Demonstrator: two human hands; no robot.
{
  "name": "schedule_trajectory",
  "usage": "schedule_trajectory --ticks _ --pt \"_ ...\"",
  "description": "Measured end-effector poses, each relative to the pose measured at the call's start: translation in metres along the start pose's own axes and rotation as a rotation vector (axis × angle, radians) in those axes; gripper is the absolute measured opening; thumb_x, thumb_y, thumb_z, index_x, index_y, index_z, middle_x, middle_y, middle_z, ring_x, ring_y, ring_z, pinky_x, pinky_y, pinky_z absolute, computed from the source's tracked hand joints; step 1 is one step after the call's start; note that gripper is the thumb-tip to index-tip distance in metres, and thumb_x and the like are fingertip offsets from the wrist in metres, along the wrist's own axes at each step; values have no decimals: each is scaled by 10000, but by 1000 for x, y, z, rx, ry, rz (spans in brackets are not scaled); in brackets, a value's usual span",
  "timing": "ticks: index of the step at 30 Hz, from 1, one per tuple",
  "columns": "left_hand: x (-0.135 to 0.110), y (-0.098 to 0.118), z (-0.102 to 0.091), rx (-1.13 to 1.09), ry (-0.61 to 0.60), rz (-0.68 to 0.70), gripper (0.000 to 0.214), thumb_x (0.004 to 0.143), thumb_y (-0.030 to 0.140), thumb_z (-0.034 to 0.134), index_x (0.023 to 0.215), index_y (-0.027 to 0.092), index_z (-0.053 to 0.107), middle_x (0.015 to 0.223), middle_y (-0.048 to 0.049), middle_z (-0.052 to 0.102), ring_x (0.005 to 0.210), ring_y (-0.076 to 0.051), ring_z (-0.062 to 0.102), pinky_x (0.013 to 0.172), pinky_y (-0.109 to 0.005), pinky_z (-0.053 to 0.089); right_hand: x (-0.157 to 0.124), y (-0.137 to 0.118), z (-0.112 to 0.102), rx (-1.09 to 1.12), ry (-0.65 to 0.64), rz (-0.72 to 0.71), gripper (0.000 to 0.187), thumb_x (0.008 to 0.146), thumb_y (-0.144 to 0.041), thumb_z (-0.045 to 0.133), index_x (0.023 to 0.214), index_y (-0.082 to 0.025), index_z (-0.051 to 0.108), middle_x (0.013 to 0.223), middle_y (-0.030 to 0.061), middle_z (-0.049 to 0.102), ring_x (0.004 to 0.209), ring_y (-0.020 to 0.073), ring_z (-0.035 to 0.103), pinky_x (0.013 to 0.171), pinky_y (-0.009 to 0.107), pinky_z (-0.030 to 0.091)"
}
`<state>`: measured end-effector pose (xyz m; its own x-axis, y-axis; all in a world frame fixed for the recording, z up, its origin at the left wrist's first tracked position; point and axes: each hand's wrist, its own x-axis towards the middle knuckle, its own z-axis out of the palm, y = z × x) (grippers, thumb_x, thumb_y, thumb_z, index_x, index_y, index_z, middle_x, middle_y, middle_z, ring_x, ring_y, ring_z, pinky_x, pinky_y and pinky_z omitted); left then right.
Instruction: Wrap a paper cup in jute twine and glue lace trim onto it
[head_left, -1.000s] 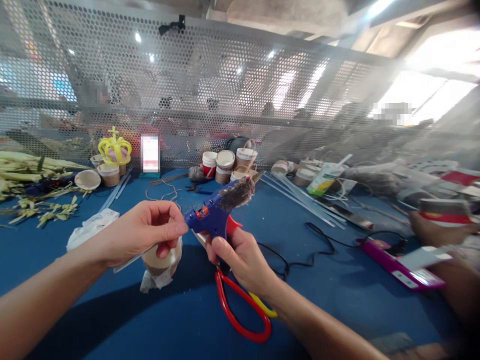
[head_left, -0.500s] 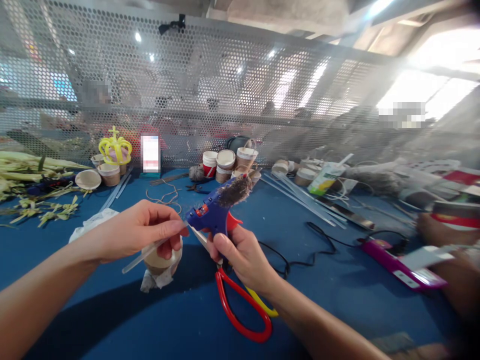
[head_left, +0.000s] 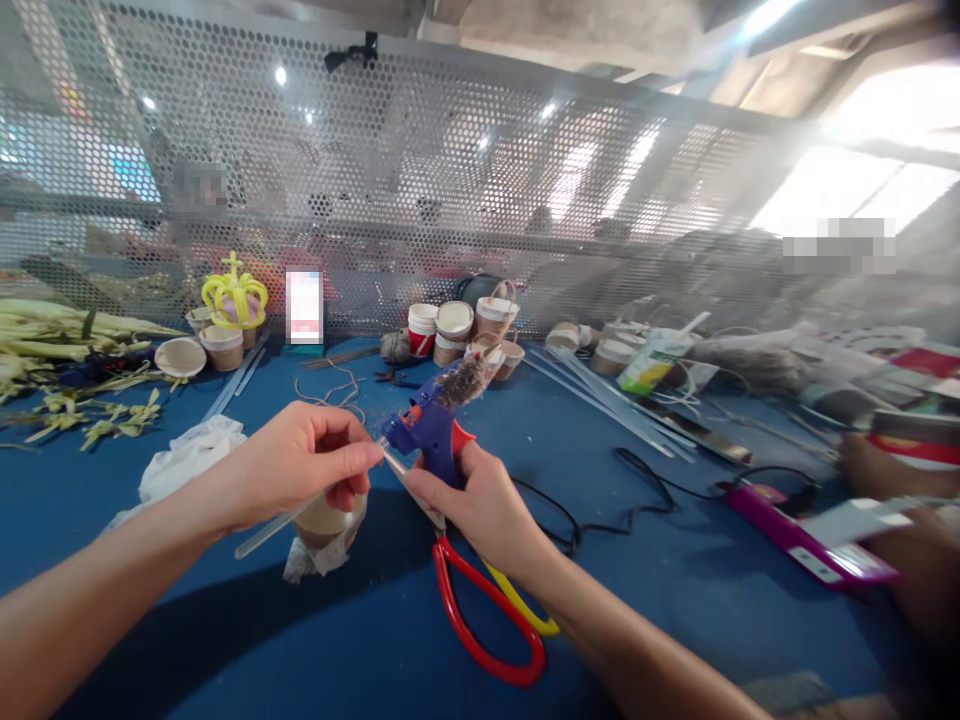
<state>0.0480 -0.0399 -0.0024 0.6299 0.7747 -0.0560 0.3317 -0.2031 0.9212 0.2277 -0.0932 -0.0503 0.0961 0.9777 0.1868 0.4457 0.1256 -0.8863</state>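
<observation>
My right hand [head_left: 480, 505] is wrapped round the handle of a blue glue gun [head_left: 439, 440] with a red trigger and a dirt-crusted front end pointing away. Between thumb and fingers, my left hand [head_left: 322, 460] pinches a clear glue stick [head_left: 270, 532] whose upper end is at the rear of the gun; whether it has entered cannot be made out. Scissors [head_left: 487, 620] with one red and one yellow handle lie beneath the right hand. Below the left hand stands a small brown cup [head_left: 330, 525] with whitish paper at its base, partly hidden.
Small pots [head_left: 454, 320] and a grey twine ball [head_left: 395, 347] stand at the back. Loose glue sticks [head_left: 615, 400] lie right of centre. A purple power strip [head_left: 806, 535] and black cord [head_left: 630, 520] are at right, beside another person's arm [head_left: 870, 460]. Crumpled white material [head_left: 191, 455] lies left.
The glue gun has tilted and shifted slightly right. My left hand has moved a little right, with its fingertips close to the gun's rear end.
</observation>
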Motion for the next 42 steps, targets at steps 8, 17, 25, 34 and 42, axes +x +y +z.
schedule_trajectory --ticks 8,17,25,34,42 --pt "4 -5 -6 379 7 177 365 843 428 410 969 176 642 874 -35 693 796 -188 623 691 -260 474 8 -8 -8 -43 195 69 193 646 -287 622 792 -179 557 685 8 623 649 170 564 613 278 426" --pt "6 2 -16 488 83 242 309 781 413 521 914 159 635 892 -47 682 779 -186 605 680 -277 460 11 6 -21 625 -216 102 230 700 -334 669 745 -117 607 425 -65 453 398 60 376 412 205 263" --pt "21 2 28 184 -160 255 323 849 375 411 996 162 603 1010 -59 677 923 -192 614 792 -295 463 12 6 -14 987 -423 136 422 698 -574 556 649 -162 631 349 -82 354 333 63 364 390 189 255" --pt "6 5 55 603 228 273 316 781 357 538 1021 152 523 1037 -95 574 904 -253 600 709 -353 504 17 6 -15 857 -114 154 357 696 -514 598 625 -166 632 343 -58 411 447 105 481 492 207 394" --pt "20 8 66 715 176 296 293 805 338 504 1026 156 569 1080 -88 562 842 -258 621 727 -394 509 15 7 -3 721 -15 190 170 636 -316 653 725 -171 671 557 -36 617 537 112 552 551 217 435"
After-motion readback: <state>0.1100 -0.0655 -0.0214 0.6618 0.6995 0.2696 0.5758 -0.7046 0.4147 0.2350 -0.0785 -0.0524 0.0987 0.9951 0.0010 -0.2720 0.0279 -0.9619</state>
